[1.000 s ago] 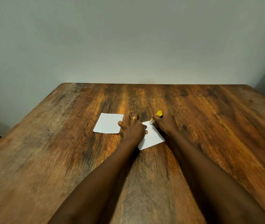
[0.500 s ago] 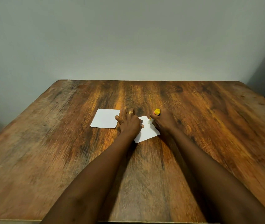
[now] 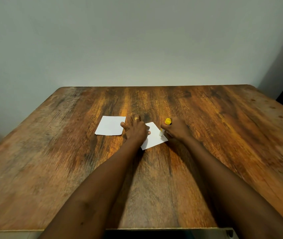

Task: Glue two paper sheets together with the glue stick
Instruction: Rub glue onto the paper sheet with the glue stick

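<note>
worktop [image 3: 51, 169]: wood grain. Near edge at 6 o'clock runs along the frame bottom, and the far edge at 12 meets a plain wall [image 3: 137, 40]. Left edge slants off at 9, right edge at 3, both well apart from the work. Open wood surrounds the sheets, widest at 8 and at 4, outside the forearms.

Left to right:
- spare sheet [image 3: 110, 125]: white, flat, lying free at 9 o'clock of the left grip. Its 3 o'clock edge sits at the little finger. Can't tell whether they touch.
- left grip [image 3: 135, 130]: released, palm down, fingers straight and spread, pressing the 9 o'clock part of the working sheet. There is a ring [image 3: 136, 118] on one finger. Fingertips overshoot the sheet's far edge onto bare wood.
- working sheet [image 3: 154, 137]: white, flat, mid-worktop between the two grips, rotated so one corner points near 12 and another near 6. Not stacked with the spare sheet.
- glue stick [image 3: 168, 121]: tilted, yellow end up toward 1 o'clock, white end down on the working sheet near its 3 o'clock edge.
- right grip [image 3: 177, 130]: clenched round the glue stick's barrel, just beside the sheet at 3 o'clock.

In the way: the left forearm comes in from 7 and the right from 5, both crossing the near half of the worktop and converging on the working sheet.
</note>
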Motion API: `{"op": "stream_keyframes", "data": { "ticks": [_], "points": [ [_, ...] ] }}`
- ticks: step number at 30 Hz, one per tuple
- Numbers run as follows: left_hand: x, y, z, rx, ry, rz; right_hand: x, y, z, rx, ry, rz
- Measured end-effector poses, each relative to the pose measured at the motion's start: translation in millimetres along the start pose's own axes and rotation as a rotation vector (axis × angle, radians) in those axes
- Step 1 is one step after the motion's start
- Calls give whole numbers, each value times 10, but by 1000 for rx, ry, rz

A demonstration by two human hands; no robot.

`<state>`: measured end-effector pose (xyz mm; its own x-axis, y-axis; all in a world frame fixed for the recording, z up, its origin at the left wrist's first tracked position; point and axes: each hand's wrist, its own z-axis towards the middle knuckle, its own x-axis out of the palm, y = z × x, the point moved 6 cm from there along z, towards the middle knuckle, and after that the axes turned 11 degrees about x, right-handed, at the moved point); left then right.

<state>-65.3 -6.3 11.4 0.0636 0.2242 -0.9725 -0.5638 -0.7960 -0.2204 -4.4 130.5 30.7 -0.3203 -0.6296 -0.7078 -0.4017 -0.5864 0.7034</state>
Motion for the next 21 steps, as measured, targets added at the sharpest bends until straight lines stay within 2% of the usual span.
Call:
{"op": "stream_keyframes", "data": {
  "ticks": [21],
  "points": [
    [29,26,-70,-61,-12,-81,-134,-70,-160,43,-17,-4]
  ]
}}
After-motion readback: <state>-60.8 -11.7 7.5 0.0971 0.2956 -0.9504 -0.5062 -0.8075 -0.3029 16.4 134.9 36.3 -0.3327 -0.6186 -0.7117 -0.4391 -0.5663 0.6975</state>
